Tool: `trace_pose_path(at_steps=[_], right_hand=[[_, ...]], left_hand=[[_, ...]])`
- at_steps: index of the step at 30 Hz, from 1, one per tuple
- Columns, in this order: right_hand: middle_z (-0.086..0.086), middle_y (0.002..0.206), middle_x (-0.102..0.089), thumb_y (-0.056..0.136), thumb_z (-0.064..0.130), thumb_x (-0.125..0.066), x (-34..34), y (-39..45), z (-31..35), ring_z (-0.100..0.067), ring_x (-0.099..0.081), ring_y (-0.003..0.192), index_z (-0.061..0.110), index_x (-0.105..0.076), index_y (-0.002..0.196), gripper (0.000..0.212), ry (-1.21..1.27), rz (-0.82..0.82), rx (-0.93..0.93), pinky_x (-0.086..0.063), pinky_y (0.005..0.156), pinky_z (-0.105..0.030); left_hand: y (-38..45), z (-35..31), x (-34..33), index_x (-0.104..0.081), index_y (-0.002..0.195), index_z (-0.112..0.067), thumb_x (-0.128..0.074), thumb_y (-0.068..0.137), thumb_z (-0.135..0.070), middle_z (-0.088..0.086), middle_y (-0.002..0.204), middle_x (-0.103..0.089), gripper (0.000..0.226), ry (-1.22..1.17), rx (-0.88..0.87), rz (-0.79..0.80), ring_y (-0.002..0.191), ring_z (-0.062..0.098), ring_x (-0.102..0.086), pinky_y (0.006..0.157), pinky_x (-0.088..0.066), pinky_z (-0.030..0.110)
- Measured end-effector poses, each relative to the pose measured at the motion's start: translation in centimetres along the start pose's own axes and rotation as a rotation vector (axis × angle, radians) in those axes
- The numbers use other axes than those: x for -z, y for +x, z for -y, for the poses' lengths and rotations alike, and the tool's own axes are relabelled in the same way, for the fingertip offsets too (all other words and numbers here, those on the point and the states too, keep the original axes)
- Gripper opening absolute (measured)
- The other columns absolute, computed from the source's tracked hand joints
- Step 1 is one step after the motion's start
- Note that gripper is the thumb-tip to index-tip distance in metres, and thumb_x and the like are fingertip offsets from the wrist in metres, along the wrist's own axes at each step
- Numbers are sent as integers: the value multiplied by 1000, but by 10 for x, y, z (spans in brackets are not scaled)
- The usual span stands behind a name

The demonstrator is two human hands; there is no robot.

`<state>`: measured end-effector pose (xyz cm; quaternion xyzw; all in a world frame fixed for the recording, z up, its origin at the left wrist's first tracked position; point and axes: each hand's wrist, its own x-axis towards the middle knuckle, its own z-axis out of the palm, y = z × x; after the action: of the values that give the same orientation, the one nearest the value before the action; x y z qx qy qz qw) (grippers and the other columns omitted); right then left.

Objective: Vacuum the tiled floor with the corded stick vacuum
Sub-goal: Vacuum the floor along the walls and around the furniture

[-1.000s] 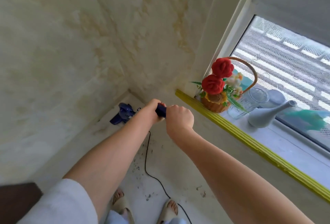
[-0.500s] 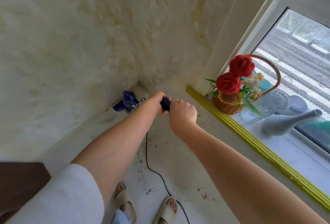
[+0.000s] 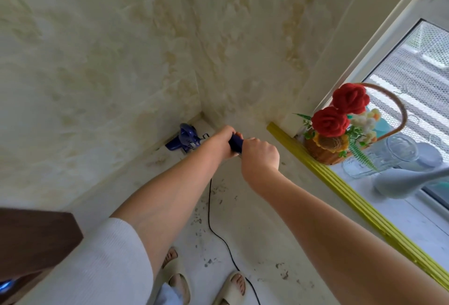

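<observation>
Corner duty with the stick vacuum (image 3: 185, 137)

Left hand (image 3: 222, 143) and right hand (image 3: 260, 156) both wrapped tight round its handle; I'd sweep slowly, keeping the cord (image 3: 211, 210) trailing behind my hands.

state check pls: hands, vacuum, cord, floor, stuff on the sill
left hand: grips the vacuum handle
right hand: grips the same handle, nearer the body
vacuum: head down in the floor corner
cord: slack, trailing across the floor between the feet
floor: dark debris scattered
flower basket: upright on the sill
glass: lying on its side
</observation>
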<state>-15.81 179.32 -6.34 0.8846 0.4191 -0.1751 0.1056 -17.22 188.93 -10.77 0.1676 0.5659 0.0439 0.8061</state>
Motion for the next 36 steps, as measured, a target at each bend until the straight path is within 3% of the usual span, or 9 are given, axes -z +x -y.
trace_pose_path(at_steps=[5,12,22,26,29,36], right_hand=[[-3,106,-61,89,-1,-54,13,-13,-17,-24,-64,94,9,-54,122,34,-31,-4,-47,-48,63,-30],[-4,107,-61,93,1,-50,19,-31,-40,-24,-63,99,10,-56,120,29,23,-7,-163,-44,63,-28],[-4,104,-64,95,4,-49,-3,20,-28,-23,-65,92,5,-49,122,27,39,-53,-167,-47,64,-29],[-2,104,-65,94,5,-51,-6,41,-44,-21,-66,93,7,-51,121,27,33,-89,-188,-43,62,-27],[-2,109,-63,93,3,-51,-7,40,-49,-22,-64,99,8,-53,121,28,57,-51,-201,-44,64,-28],[-3,103,-63,94,4,-51,-9,40,-39,-22,-65,93,5,-51,119,25,54,-83,-196,-44,62,-28]], left_hand=[[-15,10,-16,-34,68,-13,-32,96,-7,2,64,-38,28,135,3,87,54,14,-38,41,-39,23],[-26,29,-38,-31,69,-14,-31,96,-6,3,67,-35,28,127,30,194,57,13,-36,54,-34,21],[16,0,-34,-37,69,-9,-35,96,-3,7,69,-38,28,105,-18,150,60,17,-40,57,-39,24],[37,-3,-54,-33,66,-11,-32,98,-5,4,66,-34,33,48,-40,154,58,15,-34,69,-37,21],[43,-1,-61,-31,65,-11,-29,100,-5,1,67,-31,35,73,2,156,56,14,-31,56,-31,19],[43,-8,-53,-33,68,-11,-31,98,-6,4,67,-36,30,94,6,113,57,16,-36,53,-41,24]])
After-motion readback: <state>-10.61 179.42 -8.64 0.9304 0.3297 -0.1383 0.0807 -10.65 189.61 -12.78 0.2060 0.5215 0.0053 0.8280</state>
